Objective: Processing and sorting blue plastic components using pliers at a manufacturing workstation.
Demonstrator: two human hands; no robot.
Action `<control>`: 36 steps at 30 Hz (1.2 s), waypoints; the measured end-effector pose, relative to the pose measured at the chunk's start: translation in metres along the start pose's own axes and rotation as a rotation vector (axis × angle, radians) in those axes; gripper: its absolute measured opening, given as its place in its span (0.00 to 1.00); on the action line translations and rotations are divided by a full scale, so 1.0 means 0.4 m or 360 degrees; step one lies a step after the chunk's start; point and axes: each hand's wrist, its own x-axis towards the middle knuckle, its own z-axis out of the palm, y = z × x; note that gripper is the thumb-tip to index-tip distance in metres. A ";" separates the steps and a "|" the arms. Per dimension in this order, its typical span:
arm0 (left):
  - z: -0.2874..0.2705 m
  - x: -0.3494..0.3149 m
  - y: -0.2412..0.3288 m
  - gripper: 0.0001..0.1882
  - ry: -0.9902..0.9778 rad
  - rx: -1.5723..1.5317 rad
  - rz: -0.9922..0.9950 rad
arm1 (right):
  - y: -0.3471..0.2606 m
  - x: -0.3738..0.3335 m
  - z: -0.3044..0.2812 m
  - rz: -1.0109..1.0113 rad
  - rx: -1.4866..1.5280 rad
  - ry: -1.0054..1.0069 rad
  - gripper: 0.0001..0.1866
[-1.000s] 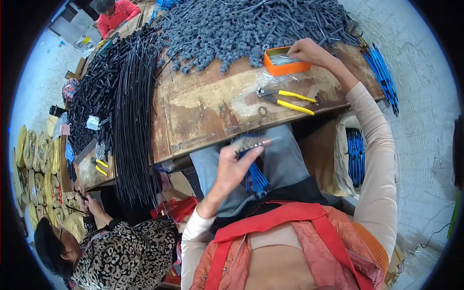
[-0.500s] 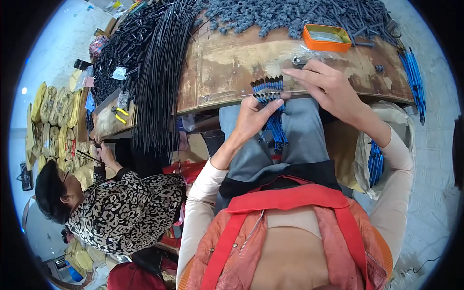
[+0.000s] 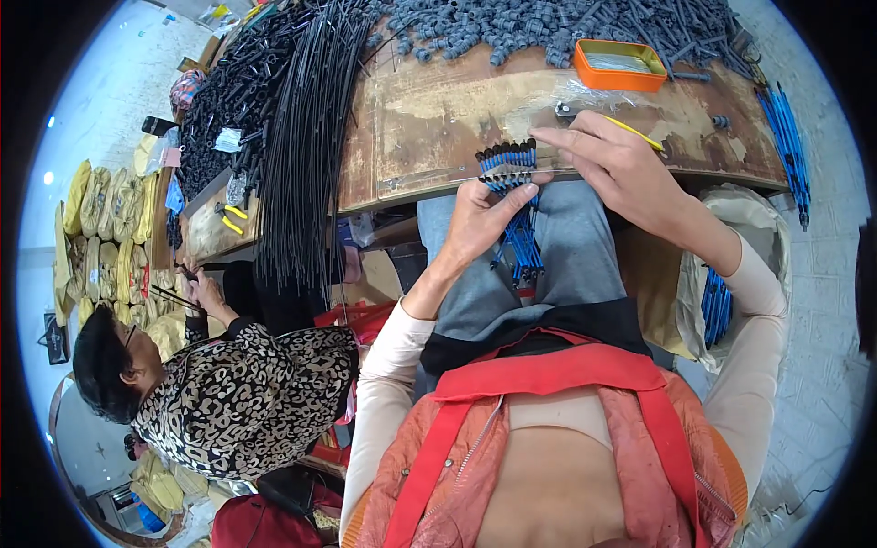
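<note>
My left hand (image 3: 484, 217) is closed around a bundle of blue rods with black tips (image 3: 512, 187), held upright over my lap at the table's front edge. A thin, straight pale wire (image 3: 546, 172) crosses the bundle just above my left thumb. Just right of the tips, my right hand (image 3: 610, 164) has its index finger stretched toward them and its thumb apart below, with no object visible between them. Yellow-handled pliers (image 3: 637, 134) lie on the table behind my right hand, which partly covers them.
Grey plastic fittings (image 3: 512, 27) are heaped at the back, beside an orange tin (image 3: 621, 79). Long black rods (image 3: 306, 146) lie to the left, near a co-worker (image 3: 237, 393). More blue rods stand in a sack (image 3: 776, 233) at my right.
The yellow handle of the pliers now shows beyond my right hand. My right hand has shifted slightly, and the view has moved a little.
</note>
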 end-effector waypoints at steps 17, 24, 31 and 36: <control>-0.001 0.004 0.009 0.12 -0.0023 -0.0138 -0.0072 | -0.005 0.026 -0.034 -0.0367 -0.0585 0.0165 0.22; 0.007 0.008 0.007 0.12 -0.0044 -0.0122 -0.0044 | 0.006 0.027 -0.015 -0.0343 -0.0308 0.0223 0.20; 0.011 0.011 0.007 0.12 -0.0029 -0.0150 -0.0047 | -0.003 0.024 -0.004 -0.0371 -0.0385 0.0287 0.20; 0.012 0.006 0.008 0.12 -0.0023 -0.0161 -0.0029 | -0.003 0.025 -0.008 -0.0433 -0.0407 0.0269 0.20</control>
